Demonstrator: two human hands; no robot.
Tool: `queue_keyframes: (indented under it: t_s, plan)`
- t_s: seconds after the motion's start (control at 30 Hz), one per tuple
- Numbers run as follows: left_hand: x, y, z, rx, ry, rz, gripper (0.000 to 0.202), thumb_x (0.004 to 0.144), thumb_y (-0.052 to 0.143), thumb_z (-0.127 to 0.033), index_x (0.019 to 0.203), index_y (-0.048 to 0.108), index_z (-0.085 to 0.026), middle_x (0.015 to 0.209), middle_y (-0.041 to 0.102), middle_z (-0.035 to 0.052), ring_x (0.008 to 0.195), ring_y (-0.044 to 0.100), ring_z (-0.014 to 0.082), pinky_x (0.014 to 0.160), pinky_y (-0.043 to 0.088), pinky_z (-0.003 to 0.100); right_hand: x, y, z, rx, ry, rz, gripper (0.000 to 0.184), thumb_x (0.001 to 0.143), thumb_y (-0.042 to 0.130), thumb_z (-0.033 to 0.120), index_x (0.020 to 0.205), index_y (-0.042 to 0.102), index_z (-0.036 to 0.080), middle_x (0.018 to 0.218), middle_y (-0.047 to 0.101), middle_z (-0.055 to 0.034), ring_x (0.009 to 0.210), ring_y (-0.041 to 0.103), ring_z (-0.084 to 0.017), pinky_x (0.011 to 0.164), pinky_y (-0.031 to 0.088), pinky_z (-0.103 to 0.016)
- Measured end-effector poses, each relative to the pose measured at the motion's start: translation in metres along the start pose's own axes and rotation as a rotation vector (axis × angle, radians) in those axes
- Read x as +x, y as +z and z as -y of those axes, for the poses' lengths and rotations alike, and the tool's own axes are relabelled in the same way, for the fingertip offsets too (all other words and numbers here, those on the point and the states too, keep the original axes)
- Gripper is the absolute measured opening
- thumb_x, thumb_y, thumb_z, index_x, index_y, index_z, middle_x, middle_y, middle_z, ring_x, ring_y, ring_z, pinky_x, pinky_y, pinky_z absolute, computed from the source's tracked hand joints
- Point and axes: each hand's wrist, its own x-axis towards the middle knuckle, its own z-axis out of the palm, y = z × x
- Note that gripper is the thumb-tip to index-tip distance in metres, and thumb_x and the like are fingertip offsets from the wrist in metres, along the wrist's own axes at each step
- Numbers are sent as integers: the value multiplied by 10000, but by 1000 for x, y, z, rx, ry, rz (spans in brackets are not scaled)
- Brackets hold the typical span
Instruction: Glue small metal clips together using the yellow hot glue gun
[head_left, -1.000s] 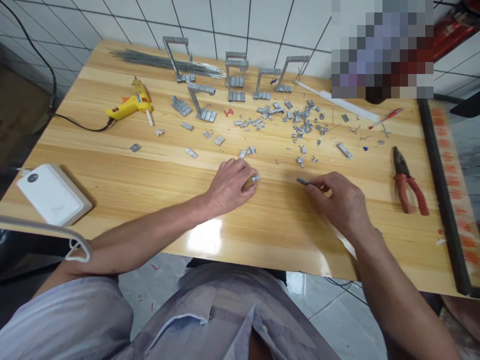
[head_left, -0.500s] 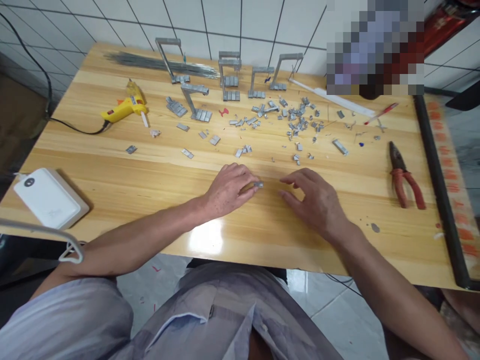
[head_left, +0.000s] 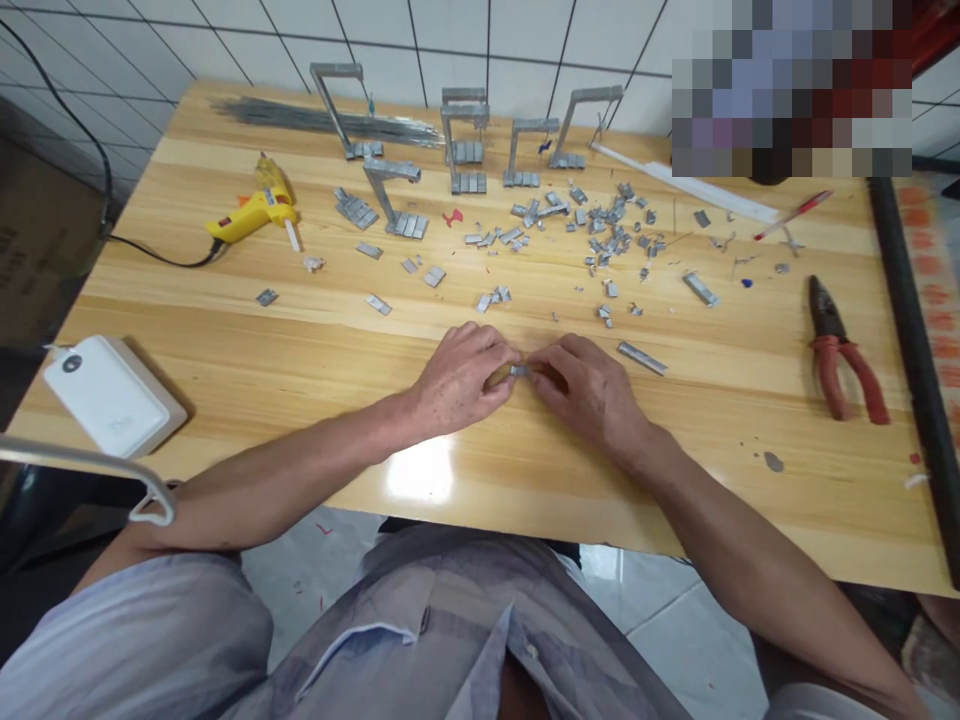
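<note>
My left hand (head_left: 461, 378) rests on the wooden table (head_left: 300, 350) with its fingers pinched on a small block of staples (head_left: 519, 370). My right hand (head_left: 585, 388) has closed in from the right, and its fingertips pinch the same staple block. The two hands meet at the table's middle front. A longer staple strip (head_left: 642, 357) lies loose just right of my right hand. Several staple pieces (head_left: 607, 235) are scattered further back.
Small upright staple frames (head_left: 465, 145) stand along the far edge beside a bundle of thin metal rods (head_left: 315, 120). A yellow glue gun (head_left: 255, 210) lies at the back left, a white power bank (head_left: 112, 392) at the near left, red-handled pliers (head_left: 844, 350) at the right.
My right hand let go of the longer staple strip, which now lies on the table, and moved left to join my left hand on the small staple block.
</note>
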Motion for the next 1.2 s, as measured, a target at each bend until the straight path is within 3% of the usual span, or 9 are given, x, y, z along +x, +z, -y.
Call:
queue_keyframes:
  t_s: [0.2, 0.37, 0.6, 0.8, 1.0, 1.2]
  plan:
    - [2, -2, -1, -33, -18, 1, 257, 911, 597, -189, 1152, 687, -203, 1052, 721, 79, 985, 617, 245, 911, 460, 407, 2, -2, -5, -6, 11, -58, 131, 989, 582, 225, 962, 709, 208, 915, 714, -98, 848, 639, -243, 743, 488, -367]
    - [2, -3, -2, -47, -15, -22, 277, 943, 591, -193, 1205, 680, -192, 1056, 726, 83, 997, 634, 245, 918, 462, 408, 0, -7, -10, 58, 35, -116, 106, 984, 594, 224, 981, 699, 208, 893, 704, -83, 786, 625, -215, 706, 485, -348]
    - [0, 1, -1, -12, 11, -49, 188, 976, 645, -280, 1119, 733, -195, 1020, 722, 78, 987, 652, 240, 880, 462, 396, 0, -7, -11, 113, 47, -189, 79, 962, 615, 210, 960, 694, 208, 892, 707, -69, 788, 642, -205, 687, 475, -333]
    - [0, 2, -3, -17, -29, -61, 241, 982, 683, -351, 1153, 747, -194, 1044, 735, 84, 983, 653, 243, 889, 467, 404, 0, -9, -10, 121, 66, -205, 87, 971, 609, 244, 948, 691, 226, 892, 717, -70, 817, 656, -219, 707, 499, -352]
    - [4, -7, -5, -274, -74, -91, 280, 1026, 621, -372, 1214, 725, -192, 951, 712, 56, 886, 644, 187, 821, 507, 334, 1, -13, -5, 167, 14, -204, 95, 987, 600, 259, 963, 687, 227, 893, 719, -69, 817, 660, -212, 707, 501, -353]
    - [8, -14, -9, -518, -199, -37, 253, 1013, 635, -404, 1057, 769, -195, 841, 669, 13, 690, 567, 124, 655, 445, 269, 2, -11, -2, 191, 15, -215, 107, 986, 594, 276, 963, 686, 227, 899, 713, -73, 814, 653, -212, 705, 503, -355]
